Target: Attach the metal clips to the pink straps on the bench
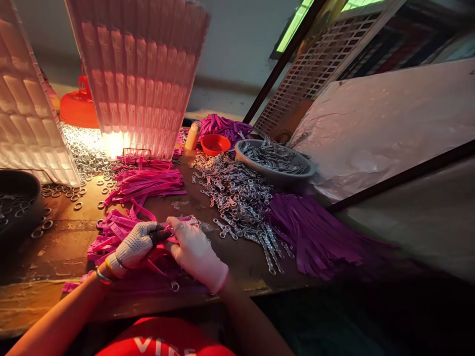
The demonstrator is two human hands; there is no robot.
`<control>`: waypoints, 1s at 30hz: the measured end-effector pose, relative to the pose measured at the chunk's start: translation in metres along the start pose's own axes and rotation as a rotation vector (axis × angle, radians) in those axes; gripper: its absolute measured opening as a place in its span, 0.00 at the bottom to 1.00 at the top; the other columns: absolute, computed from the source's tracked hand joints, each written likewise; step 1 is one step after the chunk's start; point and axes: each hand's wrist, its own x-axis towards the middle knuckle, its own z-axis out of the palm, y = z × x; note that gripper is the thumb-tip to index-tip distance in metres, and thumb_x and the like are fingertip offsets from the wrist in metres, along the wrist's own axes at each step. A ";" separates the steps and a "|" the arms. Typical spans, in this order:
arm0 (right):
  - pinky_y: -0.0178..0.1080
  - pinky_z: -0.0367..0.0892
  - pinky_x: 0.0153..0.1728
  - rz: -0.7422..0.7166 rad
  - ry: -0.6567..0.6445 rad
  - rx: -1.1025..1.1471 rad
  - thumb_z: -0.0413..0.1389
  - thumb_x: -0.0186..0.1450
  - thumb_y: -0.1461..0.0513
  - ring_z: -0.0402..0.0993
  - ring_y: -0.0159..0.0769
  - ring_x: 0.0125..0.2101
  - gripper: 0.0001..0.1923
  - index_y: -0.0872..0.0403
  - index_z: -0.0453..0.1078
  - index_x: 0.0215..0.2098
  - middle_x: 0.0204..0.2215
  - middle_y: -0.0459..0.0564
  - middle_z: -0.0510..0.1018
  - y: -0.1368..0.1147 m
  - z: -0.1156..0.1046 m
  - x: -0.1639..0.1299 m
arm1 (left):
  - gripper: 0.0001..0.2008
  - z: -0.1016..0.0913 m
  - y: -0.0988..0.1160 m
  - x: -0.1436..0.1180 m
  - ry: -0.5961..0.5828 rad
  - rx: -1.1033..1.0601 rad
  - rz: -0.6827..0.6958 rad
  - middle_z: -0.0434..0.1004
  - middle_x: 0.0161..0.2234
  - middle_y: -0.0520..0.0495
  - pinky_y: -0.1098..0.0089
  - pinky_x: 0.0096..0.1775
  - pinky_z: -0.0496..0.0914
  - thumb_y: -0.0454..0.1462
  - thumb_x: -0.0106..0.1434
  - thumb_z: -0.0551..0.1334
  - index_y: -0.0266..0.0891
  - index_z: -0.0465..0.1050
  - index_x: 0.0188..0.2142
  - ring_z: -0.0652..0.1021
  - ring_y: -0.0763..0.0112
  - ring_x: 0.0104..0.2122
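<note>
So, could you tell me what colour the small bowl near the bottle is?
Orange bowl, head view.

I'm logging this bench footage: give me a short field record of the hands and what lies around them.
left hand: knit glove, gripping pink straps
right hand: white glove, on the same straps
beside right hand: pile of metal clasps
further right: purple straps
behind: grey bowl of clasps, orange bowl
left: loose metal rings
</note>
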 end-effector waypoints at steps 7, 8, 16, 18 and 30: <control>0.39 0.63 0.31 -0.052 -0.164 -0.113 0.53 0.69 0.61 0.77 0.43 0.30 0.14 0.61 0.69 0.50 0.29 0.54 0.80 0.004 0.006 -0.001 | 0.15 0.004 -0.003 -0.007 0.011 0.023 -0.030 0.67 0.22 0.52 0.74 0.24 0.57 0.45 0.63 0.62 0.35 0.72 0.27 0.63 0.75 0.23; 0.39 0.63 0.30 -0.081 -0.167 -0.130 0.52 0.69 0.61 0.77 0.43 0.29 0.14 0.62 0.69 0.50 0.28 0.55 0.80 0.004 0.007 -0.002 | 0.15 0.005 -0.003 -0.006 -0.002 0.021 -0.030 0.67 0.22 0.52 0.74 0.24 0.57 0.44 0.63 0.61 0.35 0.71 0.26 0.63 0.75 0.23; 0.37 0.57 0.26 -0.183 -0.178 -0.159 0.52 0.71 0.56 0.74 0.40 0.24 0.14 0.60 0.70 0.42 0.25 0.53 0.79 0.005 0.003 0.003 | 0.11 -0.015 0.021 0.003 -0.122 0.336 0.090 0.79 0.26 0.48 0.74 0.29 0.65 0.37 0.62 0.60 0.37 0.77 0.26 0.72 0.69 0.26; 0.36 0.56 0.26 -0.177 -0.167 -0.130 0.53 0.71 0.53 0.73 0.38 0.24 0.15 0.58 0.71 0.41 0.23 0.50 0.78 0.006 -0.002 0.000 | 0.09 -0.033 0.029 -0.003 -0.120 0.425 0.133 0.80 0.26 0.49 0.73 0.30 0.66 0.36 0.60 0.62 0.40 0.79 0.26 0.74 0.69 0.25; 0.42 0.61 0.47 0.468 -0.184 -0.390 0.53 0.72 0.57 0.72 0.46 0.48 0.16 0.60 0.74 0.47 0.43 0.65 0.78 0.165 -0.006 0.080 | 0.16 -0.020 0.025 0.008 0.151 -0.899 -0.419 0.78 0.27 0.46 0.82 0.12 0.52 0.42 0.60 0.67 0.34 0.77 0.44 0.60 0.84 0.12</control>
